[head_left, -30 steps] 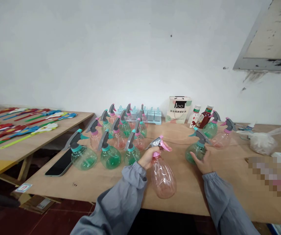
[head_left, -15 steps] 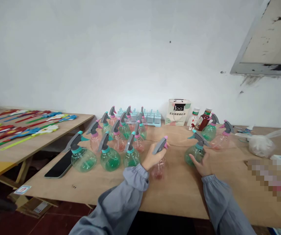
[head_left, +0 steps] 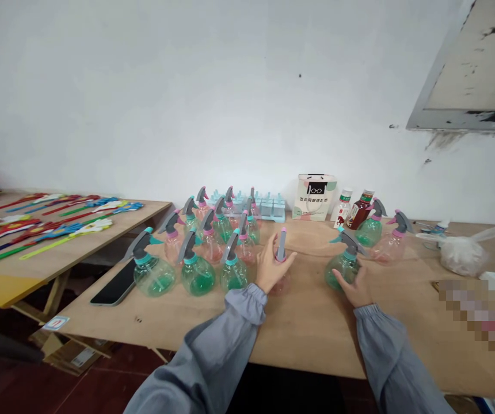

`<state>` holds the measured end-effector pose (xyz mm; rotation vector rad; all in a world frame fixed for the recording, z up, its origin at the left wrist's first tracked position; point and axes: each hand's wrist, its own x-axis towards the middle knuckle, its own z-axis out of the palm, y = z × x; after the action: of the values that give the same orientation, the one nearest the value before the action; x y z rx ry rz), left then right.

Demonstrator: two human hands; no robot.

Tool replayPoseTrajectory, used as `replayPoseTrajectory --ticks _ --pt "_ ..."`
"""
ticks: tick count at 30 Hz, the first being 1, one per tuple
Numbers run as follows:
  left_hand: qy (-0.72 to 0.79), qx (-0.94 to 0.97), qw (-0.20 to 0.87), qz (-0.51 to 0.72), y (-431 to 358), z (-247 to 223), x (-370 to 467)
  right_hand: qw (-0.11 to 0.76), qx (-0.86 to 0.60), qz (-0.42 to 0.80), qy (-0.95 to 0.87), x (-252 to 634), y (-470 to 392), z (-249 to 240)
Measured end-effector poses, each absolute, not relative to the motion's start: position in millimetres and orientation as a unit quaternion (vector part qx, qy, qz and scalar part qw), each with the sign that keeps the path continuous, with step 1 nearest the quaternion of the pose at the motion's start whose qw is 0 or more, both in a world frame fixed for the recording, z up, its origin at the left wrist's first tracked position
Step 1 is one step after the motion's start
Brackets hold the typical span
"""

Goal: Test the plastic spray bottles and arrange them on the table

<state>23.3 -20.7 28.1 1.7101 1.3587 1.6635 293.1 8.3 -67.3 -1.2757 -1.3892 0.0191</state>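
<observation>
Near the middle of the table stands a pink spray bottle (head_left: 281, 284), its grey nozzle facing away. My left hand (head_left: 270, 265) is around its neck from the near side, thumb and fingers spread apart; part of the bottle is hidden behind it. My right hand (head_left: 357, 286) holds the body of a green spray bottle (head_left: 336, 270), thumb in front and fingers at its right side. To the left, a green spray bottle (head_left: 233, 276) heads a cluster of several green and pink ones, including a larger-looking green spray bottle (head_left: 155, 277) at the left end.
A phone (head_left: 113, 284) lies at the left. Behind stand a pale blue rack (head_left: 272, 208), a paper bag (head_left: 314, 198), and two drink bottles (head_left: 360, 210). On the right are two more spray bottles (head_left: 369, 231) and a plastic bag (head_left: 463, 256). Colourful hand-shaped items (head_left: 53, 230) cover another table.
My left hand has loosened from the pink bottle's spray head, its fingers spreading. That bottle's nozzle has turned from pointing right to pointing away. My right hand keeps its hold on the green bottle.
</observation>
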Motion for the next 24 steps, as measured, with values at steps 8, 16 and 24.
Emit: replayPoseTrajectory --ticks 8,16,24 --pt "0.535 0.633 0.214 0.518 -59.8 -31.7 27.4 0.588 -0.541 0.027 -0.601 293.1 10.4 -70.7" --pt "0.578 0.598 0.167 0.529 63.3 -21.3 51.6 0.581 -0.534 0.009 -0.615 289.2 3.2 -67.9" --pt "0.673 0.533 0.11 0.501 155.2 -14.0 54.0 0.561 -0.534 0.006 -0.632 281.9 -6.9 -65.2"
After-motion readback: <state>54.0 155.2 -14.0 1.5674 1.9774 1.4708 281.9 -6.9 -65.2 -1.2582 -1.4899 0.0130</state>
